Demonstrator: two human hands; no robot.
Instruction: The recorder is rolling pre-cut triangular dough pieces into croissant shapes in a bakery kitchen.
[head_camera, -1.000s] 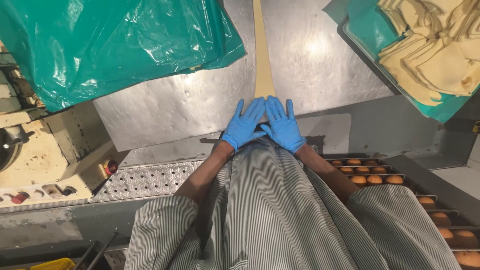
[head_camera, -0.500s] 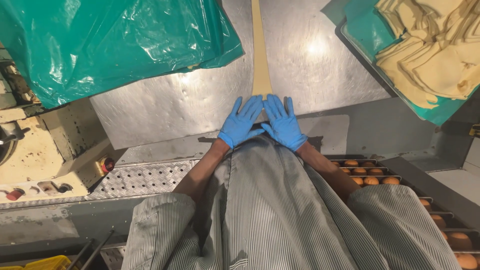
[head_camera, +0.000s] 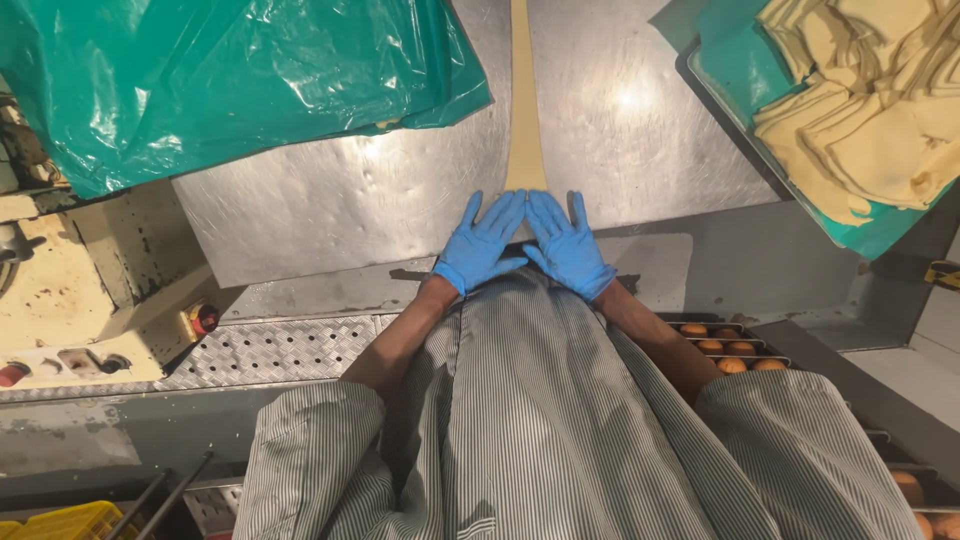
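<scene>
Both gloved hands, left hand (head_camera: 480, 248) and right hand (head_camera: 570, 245), lie flat with fingers spread, no grip at all, pinning the near end of the dough strip (head_camera: 525, 110) so it runs straight down the steel desk (head_camera: 330, 200).

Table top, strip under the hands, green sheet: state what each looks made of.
Table top: likely brushed steel, grey with glare spots. Strip: seemingly soft dough, pale yellow and matte. Green sheet: thin plastic film, glossy and wrinkled. Both hands wear blue gloves.
</scene>
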